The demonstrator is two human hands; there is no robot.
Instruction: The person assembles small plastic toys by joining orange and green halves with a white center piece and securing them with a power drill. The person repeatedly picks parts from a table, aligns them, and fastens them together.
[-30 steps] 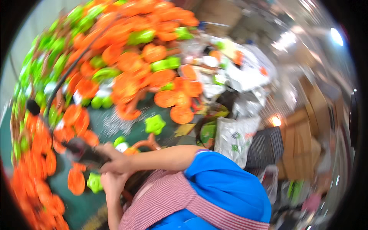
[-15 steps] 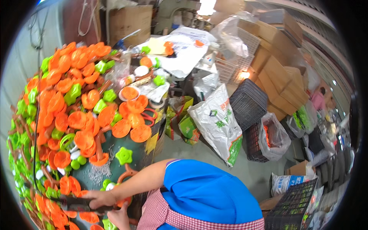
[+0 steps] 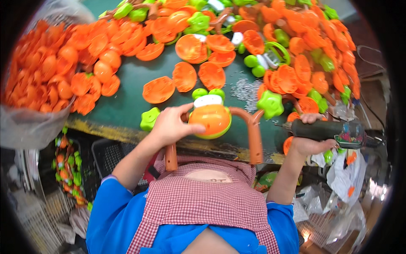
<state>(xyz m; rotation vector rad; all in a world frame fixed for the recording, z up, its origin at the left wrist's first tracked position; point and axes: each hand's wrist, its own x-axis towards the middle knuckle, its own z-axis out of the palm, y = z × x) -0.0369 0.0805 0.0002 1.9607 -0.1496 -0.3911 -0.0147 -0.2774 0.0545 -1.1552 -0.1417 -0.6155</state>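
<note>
Head view: a green table [image 3: 127,98] spreads beyond both hands, carrying one orange heap [image 3: 53,63] out past the left hand and a mixed orange-and-green heap [image 3: 296,57] beyond the right. Between the hands, at the near edge, sits an orange-domed assembly [image 3: 213,115] with brown limbs, two green knobs and a white band on its far side. The step looks like screw driving, so it would be best to press the assembly firmly down onto the table, with its halves closed flush, before any bit touches it. The power driver [image 3: 327,131] lies level, to the right of the piece and apart from it; it should probably be tipped to stand square over a hole, with steady pressure and the left thumb clear of the point.

The left hand [image 3: 169,124] is half curled, its thumb on the dome and its fingers at the left side, where their grip is partly hidden. The right hand [image 3: 308,144] cradles the driver from beneath, fingers bent round the far side and thumb stretched along the body; whether a finger rests on a switch, I cannot tell.

Loose orange shells [image 3: 185,76] lie just beyond the left hand. Silvery screws [image 3: 245,94] are scattered ahead, between the hands, within easy reach. Smallest is the driver's thin bit [image 3: 280,124], pointing left toward the assembly without touching it.
</note>
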